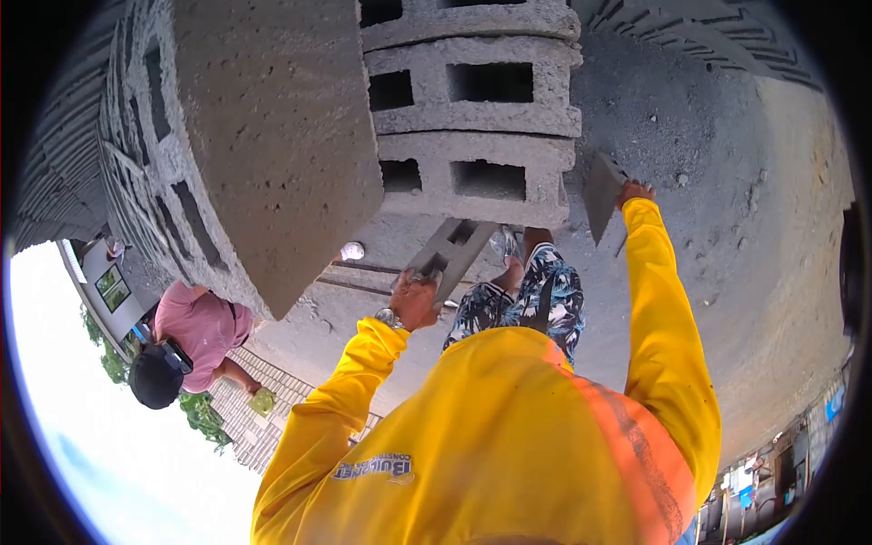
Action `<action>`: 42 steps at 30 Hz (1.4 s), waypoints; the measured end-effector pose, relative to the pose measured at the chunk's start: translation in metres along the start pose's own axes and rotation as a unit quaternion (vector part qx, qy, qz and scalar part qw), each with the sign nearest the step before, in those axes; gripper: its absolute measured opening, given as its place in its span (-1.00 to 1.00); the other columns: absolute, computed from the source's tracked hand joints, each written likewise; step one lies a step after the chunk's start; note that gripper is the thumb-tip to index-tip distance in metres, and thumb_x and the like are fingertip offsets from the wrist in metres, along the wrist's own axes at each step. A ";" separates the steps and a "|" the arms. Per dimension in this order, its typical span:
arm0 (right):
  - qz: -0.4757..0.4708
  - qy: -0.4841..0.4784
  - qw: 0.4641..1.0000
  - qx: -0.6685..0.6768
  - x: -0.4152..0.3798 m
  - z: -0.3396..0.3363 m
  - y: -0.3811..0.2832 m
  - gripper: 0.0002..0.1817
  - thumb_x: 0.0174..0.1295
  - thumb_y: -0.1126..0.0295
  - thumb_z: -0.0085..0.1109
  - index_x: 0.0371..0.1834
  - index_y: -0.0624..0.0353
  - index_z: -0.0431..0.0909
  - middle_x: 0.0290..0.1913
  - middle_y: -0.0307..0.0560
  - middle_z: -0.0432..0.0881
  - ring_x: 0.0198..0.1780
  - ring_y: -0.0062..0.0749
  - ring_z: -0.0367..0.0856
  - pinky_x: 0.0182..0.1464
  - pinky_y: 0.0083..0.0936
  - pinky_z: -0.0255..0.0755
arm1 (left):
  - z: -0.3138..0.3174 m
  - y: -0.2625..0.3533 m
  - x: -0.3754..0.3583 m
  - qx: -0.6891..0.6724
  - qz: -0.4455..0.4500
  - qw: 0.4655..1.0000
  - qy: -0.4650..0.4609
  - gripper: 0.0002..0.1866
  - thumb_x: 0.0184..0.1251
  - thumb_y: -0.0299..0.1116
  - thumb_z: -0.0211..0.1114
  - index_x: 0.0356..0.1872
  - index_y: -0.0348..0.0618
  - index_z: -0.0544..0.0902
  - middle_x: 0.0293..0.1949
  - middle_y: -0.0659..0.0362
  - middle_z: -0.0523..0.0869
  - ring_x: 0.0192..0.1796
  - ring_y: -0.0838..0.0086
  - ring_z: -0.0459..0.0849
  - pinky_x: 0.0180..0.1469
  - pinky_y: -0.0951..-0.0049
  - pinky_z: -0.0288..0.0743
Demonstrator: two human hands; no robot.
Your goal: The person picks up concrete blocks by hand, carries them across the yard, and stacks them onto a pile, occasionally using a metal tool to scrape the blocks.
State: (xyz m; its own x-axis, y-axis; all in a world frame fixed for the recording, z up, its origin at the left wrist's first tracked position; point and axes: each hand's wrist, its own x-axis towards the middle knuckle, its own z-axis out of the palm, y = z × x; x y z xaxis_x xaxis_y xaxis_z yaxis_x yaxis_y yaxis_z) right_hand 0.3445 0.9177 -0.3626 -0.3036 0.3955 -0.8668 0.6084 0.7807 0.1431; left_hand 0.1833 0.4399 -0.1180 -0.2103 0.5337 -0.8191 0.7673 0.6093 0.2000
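Observation:
My left hand (pixel 415 301), with a watch at the wrist, is closed on the end of a grey hollow concrete block (pixel 472 247). That block hangs low beside my legs, its hollow openings facing up. On the other side, my right hand (pixel 635 193) grips the end of another concrete block (pixel 600 197), whose flat side shows as it hangs down by the ground. Between and beyond my hands rises a stack of hollow blocks (pixel 509 145).
A large block stack (pixel 272 136) stands close on the left. Another person in a pink shirt (pixel 195 327) and dark cap is at the far left, a yellowish-green thing (pixel 262 401) in one hand. Dusty grey ground (pixel 690 254) lies right. More blocks (pixel 727 36) stand in rows at the top right.

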 end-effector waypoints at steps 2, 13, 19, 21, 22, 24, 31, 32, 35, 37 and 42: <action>-0.049 0.040 0.994 0.086 -0.053 -0.004 -0.037 -0.37 0.31 -0.13 0.02 0.30 0.03 0.50 0.34 0.10 0.48 0.40 0.01 0.36 0.46 -0.07 0.08 | 0.002 0.018 -0.011 0.001 0.008 1.000 0.018 -0.25 0.05 -0.08 0.40 0.25 -0.31 0.48 -0.01 -0.10 0.70 0.13 0.11 0.62 0.41 0.06 0.15; -0.303 0.061 0.951 0.033 -0.218 0.014 -0.275 -0.08 0.12 -0.33 0.09 0.37 0.19 0.40 0.46 0.17 0.30 0.52 -0.03 0.15 0.54 -0.09 -0.12 | 0.022 0.046 -0.101 -0.041 -0.006 0.994 0.103 -0.36 -0.03 -0.29 0.30 0.16 -0.42 0.54 -0.27 -0.16 0.73 -0.07 0.11 0.71 0.39 0.07 0.19; -0.332 -0.101 0.938 -0.005 -0.280 0.013 -0.328 -0.19 0.00 -0.10 0.34 0.26 0.24 0.52 0.31 0.16 0.50 0.38 0.04 0.38 0.50 -0.21 0.03 | 0.050 0.052 -0.161 -0.093 -0.046 0.991 0.088 -0.39 -0.04 -0.35 0.26 0.14 -0.43 0.56 -0.32 -0.13 0.73 -0.15 0.09 0.71 0.36 0.07 0.22; -0.349 -0.069 0.929 0.100 -0.261 0.073 -0.333 -0.21 -0.11 0.02 0.43 0.21 0.25 0.55 0.25 0.20 0.55 0.33 0.03 0.45 0.45 -0.21 0.13 | 0.062 0.051 -0.179 -0.117 -0.061 0.989 0.060 -0.36 -0.05 -0.34 0.28 0.17 -0.39 0.55 -0.27 -0.16 0.73 -0.08 0.06 0.70 0.39 0.08 0.18; -0.341 -0.090 0.930 0.099 -0.281 0.067 -0.332 -0.22 -0.11 0.02 0.42 0.19 0.27 0.57 0.23 0.22 0.56 0.31 0.03 0.47 0.46 -0.25 0.13 | 0.071 0.049 -0.189 -0.121 -0.064 0.989 0.058 -0.35 -0.05 -0.32 0.29 0.18 -0.37 0.54 -0.25 -0.17 0.73 -0.05 0.05 0.69 0.41 0.07 0.16; -0.370 -0.052 0.921 0.106 -0.287 0.090 -0.329 -0.31 -0.12 0.00 0.38 0.04 0.29 0.64 0.14 0.22 0.62 0.27 0.00 0.51 0.42 -0.25 0.17 | 0.081 0.046 -0.216 -0.137 -0.071 0.986 0.067 -0.35 0.01 -0.28 0.33 0.22 -0.29 0.53 -0.20 -0.19 0.71 0.10 0.05 0.63 0.48 0.03 0.06; -0.361 0.142 0.913 0.124 -0.401 0.021 -0.265 -0.48 -0.13 -0.02 0.33 -0.37 0.30 0.71 -0.23 0.24 0.70 -0.02 0.07 0.59 0.18 -0.15 0.32 | 0.052 0.046 -0.297 -0.155 0.003 0.979 0.135 -0.34 0.00 -0.34 0.40 0.25 -0.25 0.54 -0.20 -0.11 0.73 0.03 0.12 0.65 0.49 0.03 0.04; -0.357 0.184 0.906 0.137 -0.419 0.002 -0.251 -0.49 -0.14 -0.01 0.33 -0.41 0.32 0.71 -0.25 0.24 0.70 -0.05 0.08 0.59 0.15 -0.14 0.33 | 0.041 0.048 -0.304 -0.150 0.023 0.974 0.166 -0.34 0.01 -0.35 0.40 0.24 -0.25 0.54 -0.21 -0.11 0.73 0.02 0.12 0.65 0.49 0.04 0.05; -0.341 0.311 0.875 0.143 -0.471 -0.061 -0.209 -0.53 -0.20 0.03 0.35 -0.56 0.34 0.67 -0.39 0.21 0.68 -0.14 0.07 0.57 0.05 -0.14 0.33 | -0.001 0.055 -0.320 -0.141 0.077 0.962 0.221 -0.34 0.01 -0.38 0.40 0.27 -0.22 0.53 -0.23 -0.06 0.73 -0.03 0.12 0.65 0.47 -0.01 0.05; -0.324 0.383 0.852 0.150 -0.503 -0.108 -0.185 -0.56 -0.24 0.07 0.37 -0.64 0.33 0.63 -0.49 0.17 0.62 -0.21 0.03 0.55 -0.03 -0.15 0.34 | -0.035 0.063 -0.327 -0.138 0.112 0.946 0.272 -0.33 0.03 -0.36 0.40 0.28 -0.21 0.52 -0.22 -0.04 0.73 -0.02 0.13 0.65 0.46 -0.04 0.04; -0.347 0.511 0.784 0.067 -0.540 -0.237 -0.138 -0.56 -0.28 0.10 0.38 -0.63 0.36 0.62 -0.54 0.13 0.58 -0.31 -0.04 0.52 -0.15 -0.21 0.39 | -0.116 0.093 -0.320 -0.133 0.141 0.900 0.389 -0.34 0.06 -0.31 0.40 0.28 -0.22 0.51 -0.19 -0.03 0.73 -0.02 0.19 0.65 0.45 -0.06 0.05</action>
State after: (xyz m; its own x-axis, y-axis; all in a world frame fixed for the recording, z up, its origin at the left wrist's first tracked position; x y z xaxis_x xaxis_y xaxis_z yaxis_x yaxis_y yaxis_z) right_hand 0.2508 0.7115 0.1994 -0.9825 0.1330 0.1305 0.0881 0.9487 -0.3038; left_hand 0.2519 0.3940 0.2257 -0.4698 0.8758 -0.1105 0.7062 0.4480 0.5482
